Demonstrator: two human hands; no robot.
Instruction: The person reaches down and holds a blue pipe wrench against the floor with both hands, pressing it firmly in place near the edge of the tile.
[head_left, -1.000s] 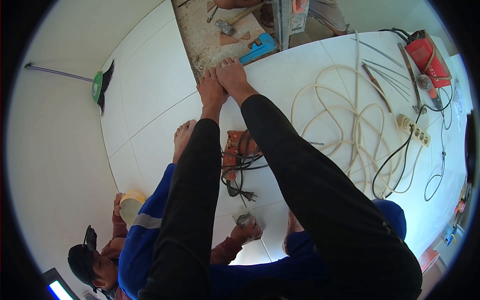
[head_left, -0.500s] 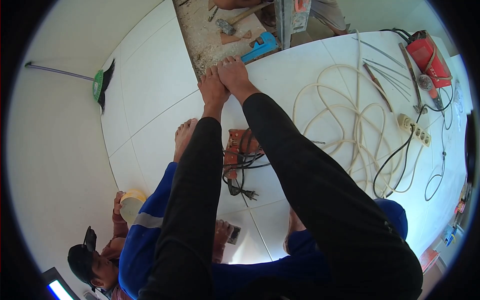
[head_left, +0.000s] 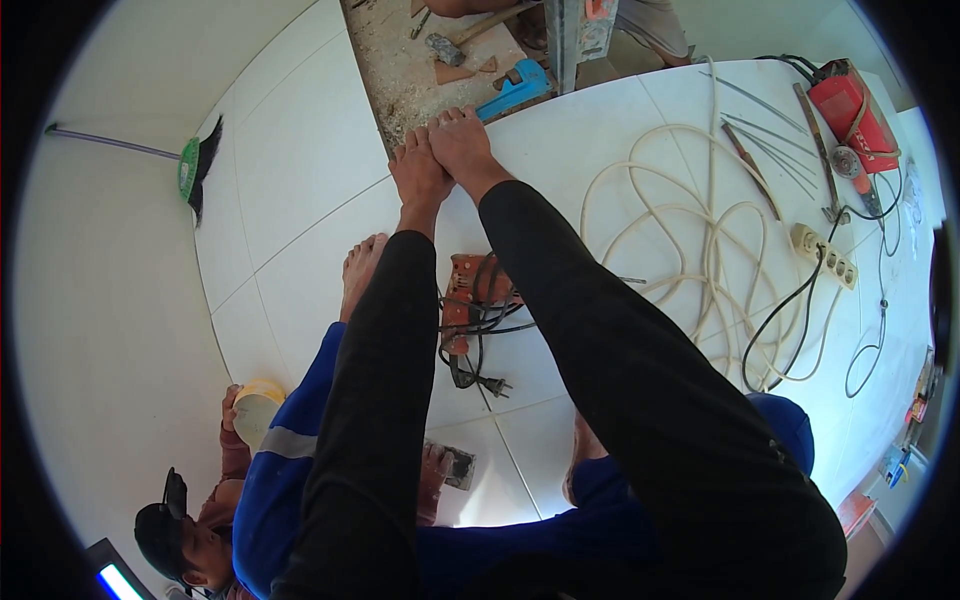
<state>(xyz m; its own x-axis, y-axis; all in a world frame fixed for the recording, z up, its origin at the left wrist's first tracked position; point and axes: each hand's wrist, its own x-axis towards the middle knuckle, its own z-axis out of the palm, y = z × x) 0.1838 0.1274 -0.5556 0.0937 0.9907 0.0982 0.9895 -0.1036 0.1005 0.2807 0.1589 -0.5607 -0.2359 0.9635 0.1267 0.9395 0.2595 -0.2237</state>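
Both arms reach forward to the far edge of a white floor tile [head_left: 330, 215]. My left hand [head_left: 418, 180] lies flat there, its fingers stretched toward the edge and holding nothing. Beside it my right hand [head_left: 462, 148] is also flat and open, partly against the left one, with its fingers at the edge. Just beyond the right fingers lies a blue pipe wrench [head_left: 517, 88] on rough ground. Between my forearms an orange power drill [head_left: 466, 285] rests on the tiles with its black cord and plug; my right sleeve hides part of it.
A hammer [head_left: 446, 49] lies in the rough bed [head_left: 385, 70] ahead. Right are a cream cable [head_left: 712, 235], a power strip [head_left: 825, 257], thin rods [head_left: 780, 150], an angle grinder [head_left: 858, 172] and a red machine [head_left: 853, 115]. Left are a broom [head_left: 190, 170] and another person's bucket [head_left: 258, 412].
The view has shifted slightly, so the scene sits a little further left. My hands keep their flat place at the tile's edge.
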